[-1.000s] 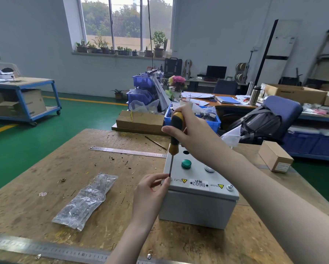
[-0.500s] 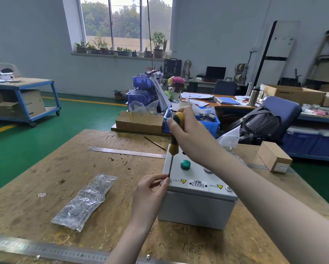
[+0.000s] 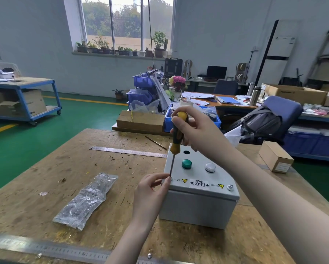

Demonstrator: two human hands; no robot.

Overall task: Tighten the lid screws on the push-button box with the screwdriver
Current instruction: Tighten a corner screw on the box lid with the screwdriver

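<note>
Scuffed wooden worktop (image 3: 45,187) carries grey push-button box (image 3: 196,208) right of centre, clear plastic bag (image 3: 87,201) to its left, steel ruler (image 3: 127,151) beyond, small cardboard box (image 3: 275,159) far right.

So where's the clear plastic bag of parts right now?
In the head view the plastic bag lies flat on the wooden workbench, left of the grey push-button box and the left hand, touching neither.
</note>
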